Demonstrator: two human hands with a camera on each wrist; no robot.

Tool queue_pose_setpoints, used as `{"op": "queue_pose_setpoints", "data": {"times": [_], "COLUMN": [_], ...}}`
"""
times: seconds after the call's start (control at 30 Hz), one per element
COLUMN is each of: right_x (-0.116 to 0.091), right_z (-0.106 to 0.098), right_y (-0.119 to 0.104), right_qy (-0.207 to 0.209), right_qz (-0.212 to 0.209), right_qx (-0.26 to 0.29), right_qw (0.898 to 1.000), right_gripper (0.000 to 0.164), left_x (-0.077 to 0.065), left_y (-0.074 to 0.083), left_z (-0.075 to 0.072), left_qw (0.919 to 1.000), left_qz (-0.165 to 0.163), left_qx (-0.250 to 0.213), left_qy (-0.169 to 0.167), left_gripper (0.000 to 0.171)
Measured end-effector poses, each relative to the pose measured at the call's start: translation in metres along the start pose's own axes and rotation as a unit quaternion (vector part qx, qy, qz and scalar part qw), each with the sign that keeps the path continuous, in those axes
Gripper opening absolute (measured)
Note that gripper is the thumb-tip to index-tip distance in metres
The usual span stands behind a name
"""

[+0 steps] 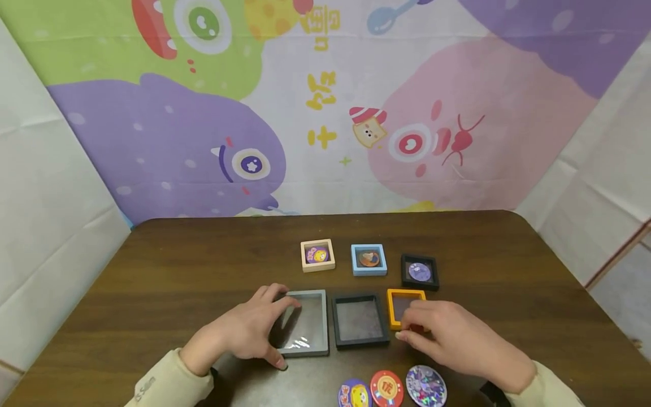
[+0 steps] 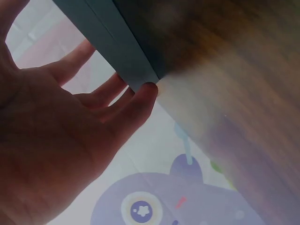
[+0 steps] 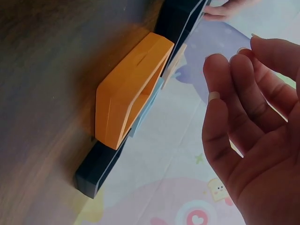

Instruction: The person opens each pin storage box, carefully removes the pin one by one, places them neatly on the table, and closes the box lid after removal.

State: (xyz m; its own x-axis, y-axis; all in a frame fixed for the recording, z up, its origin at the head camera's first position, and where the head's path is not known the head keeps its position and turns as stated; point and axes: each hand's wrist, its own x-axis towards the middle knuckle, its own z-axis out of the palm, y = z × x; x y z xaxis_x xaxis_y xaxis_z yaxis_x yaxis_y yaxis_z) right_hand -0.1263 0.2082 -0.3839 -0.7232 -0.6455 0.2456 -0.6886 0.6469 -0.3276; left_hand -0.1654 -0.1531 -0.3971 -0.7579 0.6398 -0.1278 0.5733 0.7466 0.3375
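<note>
My left hand (image 1: 251, 325) spans the left side of a grey square display frame (image 1: 312, 325) with a clear film. Its thumb lies by the near corner, the fingers at the far corner; in the left wrist view, fingertips (image 2: 149, 89) meet the frame corner. My right hand (image 1: 447, 336) hovers beside a small orange frame (image 1: 398, 308), fingers loosely curled with nothing between them; the right wrist view shows it apart from the orange frame (image 3: 126, 93). Between the grey and orange frames lies a black frame (image 1: 360, 321) with clear film.
Behind stand three small frames holding round badges: cream (image 1: 303, 260), light blue (image 1: 368, 272) and black (image 1: 432, 282). At the near edge lie a purple badge (image 1: 355, 394), a red one (image 1: 387, 389) and a glittery disc (image 1: 426, 386). A cartoon cloth (image 1: 325, 169) hangs behind the table.
</note>
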Motion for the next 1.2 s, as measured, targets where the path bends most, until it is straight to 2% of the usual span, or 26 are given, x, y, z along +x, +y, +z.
{"op": "queue_pose_setpoints", "data": {"times": [0.17,0.43,0.6,0.73,1.0,1.2], "right_x": [0.002,0.027,0.041,0.046,0.055,0.06], "right_z": [-0.003,-0.011,-0.013,-0.014,-0.007,0.0], "right_y": [0.004,0.018,0.033,0.047,0.062,0.063], "right_qy": [0.009,0.001,0.009,-0.002,-0.051,-0.079], "right_qz": [0.008,0.053,0.113,0.155,0.176,0.167], "right_qx": [-0.016,-0.029,-0.053,-0.085,-0.047,-0.04], "right_qw": [1.0,0.998,0.992,0.984,0.982,0.982], "right_gripper": [0.011,0.009,0.009,0.01,0.022,0.018], "left_x": [0.0,0.0,0.002,0.007,0.013,0.012], "left_y": [0.001,0.003,0.002,0.002,0.005,0.004], "left_z": [-0.002,-0.004,-0.005,-0.007,-0.008,-0.009], "left_qw": [0.9998,0.999,0.9986,0.9984,0.9969,0.9965], "left_qz": [-0.007,-0.026,-0.028,-0.025,-0.038,-0.047], "left_qx": [0.008,-0.003,-0.008,-0.006,-0.001,-0.005], "left_qy": [-0.015,-0.037,-0.045,-0.05,-0.069,-0.069], "left_gripper": [0.107,0.108,0.107,0.107,0.111,0.108]}}
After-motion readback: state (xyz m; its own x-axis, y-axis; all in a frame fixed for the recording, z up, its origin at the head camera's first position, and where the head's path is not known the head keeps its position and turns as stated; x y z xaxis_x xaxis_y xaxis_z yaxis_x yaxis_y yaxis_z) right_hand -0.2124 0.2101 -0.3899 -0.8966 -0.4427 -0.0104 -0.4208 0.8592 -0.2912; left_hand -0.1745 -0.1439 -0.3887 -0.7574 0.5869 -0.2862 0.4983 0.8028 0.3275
